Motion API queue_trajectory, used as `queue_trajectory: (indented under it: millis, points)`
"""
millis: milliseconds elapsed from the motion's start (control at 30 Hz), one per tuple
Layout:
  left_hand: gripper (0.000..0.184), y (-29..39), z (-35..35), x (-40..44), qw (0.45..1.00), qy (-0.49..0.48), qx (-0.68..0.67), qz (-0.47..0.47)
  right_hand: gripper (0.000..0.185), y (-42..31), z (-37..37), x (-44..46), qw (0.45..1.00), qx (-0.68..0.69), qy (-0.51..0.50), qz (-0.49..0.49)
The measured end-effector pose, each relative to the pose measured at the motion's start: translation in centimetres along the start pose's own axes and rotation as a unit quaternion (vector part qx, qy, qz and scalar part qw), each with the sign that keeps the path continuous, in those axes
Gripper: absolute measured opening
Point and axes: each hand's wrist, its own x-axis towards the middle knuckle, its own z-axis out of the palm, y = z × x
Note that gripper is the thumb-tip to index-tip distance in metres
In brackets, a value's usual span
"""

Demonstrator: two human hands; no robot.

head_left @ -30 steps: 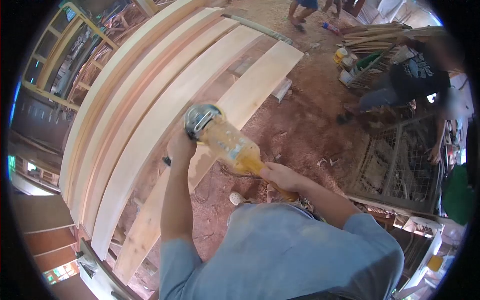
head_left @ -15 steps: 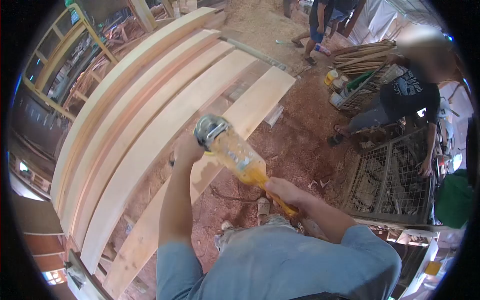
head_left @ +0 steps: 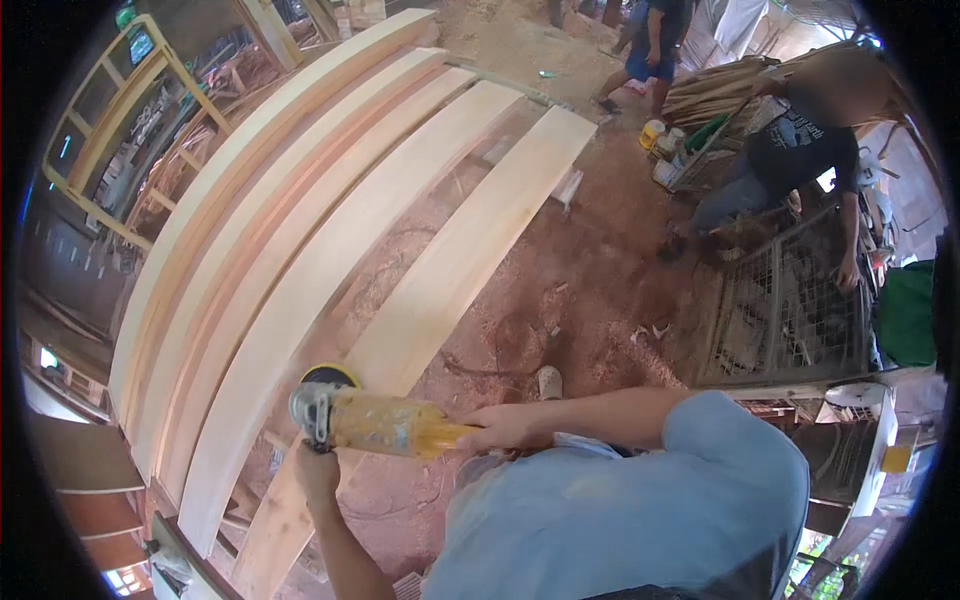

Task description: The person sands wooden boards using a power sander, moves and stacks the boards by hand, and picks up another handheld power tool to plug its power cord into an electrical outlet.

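Yellow casing on the power tool (head_left: 385,422), scuffed and dusty, and it's sitting noticeably lower and further left than half a second ago, swung from a diagonal to nearly level across the view. Left hand (head_left: 317,472) has moved down with it and is wrapped round the side of the silvery metal head (head_left: 312,405), while the right hand (head_left: 492,427) is closed on the narrow rear end, so both hands are clamped on the tool, apart from each other. Round dark pad (head_left: 345,373) with a yellow rim now shows past the head, by the left edge of the nearest board (head_left: 465,260). Can't tell if it's actually touching the wood. That board is pale, flat and smooth looking, with knots down its lower end, and the tool crosses over that lower stretch. Next board (head_left: 300,290) over is pale too, with a long gap between the two, and the rest of the row looks bowed. Right of the near board there's a wide stretch of reddish, shaving-strewn floor (head_left: 590,280) running to a wire mesh panel (head_left: 800,300), so that side has room. Another person (head_left: 800,145) is by the panel, well apart from the tool.
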Motion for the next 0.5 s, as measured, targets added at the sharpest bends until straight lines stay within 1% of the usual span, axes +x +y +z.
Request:
queue_trajectory:
  millis: [33, 100, 167, 233, 267, 300, 333, 367, 400, 433, 467, 500]
  points:
    - [0.024, -1.9, -0.5, -1.1, 1.0, 0.014, -0.01, -0.02, 0.061, -0.5, 1.2, 1.0, 1.0, 0.002, -0.002, 0.0]
    - [0.023, -7.0, -1.0, -3.5, 0.999, 0.016, -0.002, -0.039, 0.063, -1.7, 3.4, 2.0, 0.995, -0.09, -0.05, 0.004]
    - [0.021, -10.2, -1.7, -6.1, 0.998, 0.016, 0.008, -0.058, 0.064, -2.9, 6.1, 2.3, 0.993, -0.102, -0.064, 0.017]
    - [0.022, -11.8, -2.8, -8.1, 0.991, -0.002, 0.004, -0.134, 0.065, -3.0, 7.8, 2.9, 0.99, -0.113, -0.078, 0.029]
    - [0.022, -12.2, -2.8, -8.3, 0.991, -0.005, 0.009, -0.135, 0.065, -2.9, 8.2, 3.5, 0.985, -0.141, -0.093, 0.04]
    - [0.023, -12.4, -2.6, -8.3, 0.992, -0.004, -0.02, -0.126, 0.066, -2.7, 8.3, 4.3, 0.978, -0.169, -0.109, 0.051]
    - [0.025, -12.7, -2.3, -7.8, 0.992, -0.003, -0.05, -0.117, 0.066, -1.8, 7.9, 5.3, 0.979, -0.163, -0.111, 0.052]
    - [0.028, -13.3, -1.4, -7.6, 0.997, 0.006, -0.035, -0.071, 0.065, -0.1, 7.5, 6.2, 0.982, -0.169, -0.079, 0.005]
    - [0.027, -14.3, 0.5, -6.4, 0.997, -0.006, -0.024, -0.076, 0.065, 1.2, 6.9, 6.8, 0.983, -0.172, -0.047, -0.04]
    - [0.027, -14.8, 1.8, -5.2, 0.996, -0.018, -0.013, -0.082, 0.065, 1.4, 5.9, 6.5, 0.989, -0.13, -0.059, -0.037]
    - [0.027, -12.7, 2.0, -4.9, 0.995, -0.047, -0.028, -0.086, 0.064, 1.6, 4.6, 5.8, 0.993, -0.088, -0.071, -0.033]
    - [0.027, -9.7, 2.5, -3.9, 0.993, -0.073, -0.047, -0.078, 0.064, 2.7, 3.1, 5.0, 0.989, -0.147, -0.027, -0.025]
